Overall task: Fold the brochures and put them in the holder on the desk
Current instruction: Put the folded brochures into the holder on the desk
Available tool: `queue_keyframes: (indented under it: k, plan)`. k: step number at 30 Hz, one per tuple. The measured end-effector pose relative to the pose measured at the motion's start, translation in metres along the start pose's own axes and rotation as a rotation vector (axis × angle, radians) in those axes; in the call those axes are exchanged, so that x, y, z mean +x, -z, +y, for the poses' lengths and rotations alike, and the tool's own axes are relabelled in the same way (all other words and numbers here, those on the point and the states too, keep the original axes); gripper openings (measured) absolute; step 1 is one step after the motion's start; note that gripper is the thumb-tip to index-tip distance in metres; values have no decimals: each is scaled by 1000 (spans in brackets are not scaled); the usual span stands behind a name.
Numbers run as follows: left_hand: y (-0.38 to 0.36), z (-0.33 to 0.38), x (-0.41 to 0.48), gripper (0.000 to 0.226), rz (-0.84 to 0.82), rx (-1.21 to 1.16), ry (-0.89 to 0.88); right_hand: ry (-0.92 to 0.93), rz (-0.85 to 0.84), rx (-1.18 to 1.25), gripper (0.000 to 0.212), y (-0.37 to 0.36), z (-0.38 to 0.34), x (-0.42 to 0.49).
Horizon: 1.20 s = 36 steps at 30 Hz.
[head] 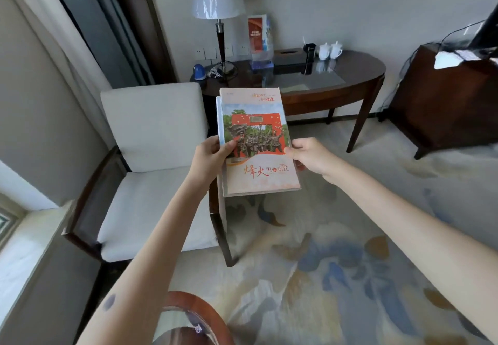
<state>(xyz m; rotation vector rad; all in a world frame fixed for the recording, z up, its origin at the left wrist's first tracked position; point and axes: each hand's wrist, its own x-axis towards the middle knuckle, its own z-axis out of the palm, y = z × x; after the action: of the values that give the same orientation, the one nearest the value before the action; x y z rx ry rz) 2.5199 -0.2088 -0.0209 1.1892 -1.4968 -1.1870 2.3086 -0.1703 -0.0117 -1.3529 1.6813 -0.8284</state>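
Note:
I hold a folded brochure (256, 142) up in front of me, its cover showing a red monument photo and red lettering. My left hand (213, 153) grips its left edge with the thumb on the cover. My right hand (310, 156) pinches its right edge. A clear holder (260, 45) with a red brochure inside stands at the back of the dark half-round desk (358, 72), well beyond the brochure.
On the desk stand a lamp (219, 8), a blue object (199, 72), a dark tissue box (289, 56) and two white cups (330, 49). A white armchair (153, 140) is at left, a dark cabinet (444, 102) at right, a round table edge (194, 307) below.

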Motion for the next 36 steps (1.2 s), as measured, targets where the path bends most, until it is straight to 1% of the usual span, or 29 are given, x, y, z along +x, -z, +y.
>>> queue_keyframes:
  k: [3, 7, 10, 15, 20, 26, 29, 36]
  plan:
    - [-33, 10, 38, 13, 3, 21, -14, 20, 6, 11, 25, 38, 8, 35]
    - [-70, 14, 83, 9, 21, -13, -9, 36, -2, -5, 24, 79, 21, 83]
    - [-88, 12, 120, 9, 17, 15, -19, 43, -12, 14, 22, 99, 30, 122]
    - [-106, 6, 199, 15, 17, 45, -29, 27, -37, 57, 26, 119, 34, 198]
    - [-114, -4, 319, 10, 2, 61, -23, 53, -27, 46, 25, 143, 23, 311]
    - [-113, 1, 472, 14, -38, 83, -17, 41, -22, 87, 26, 172, -3, 450]
    - [-118, 2, 540, 8, -38, 72, -1, 40, -11, 122, 26, 187, -9, 515]
    - [-151, -36, 695, 5, -22, 126, 46, 8, -47, 81, 28, 220, 12, 676]
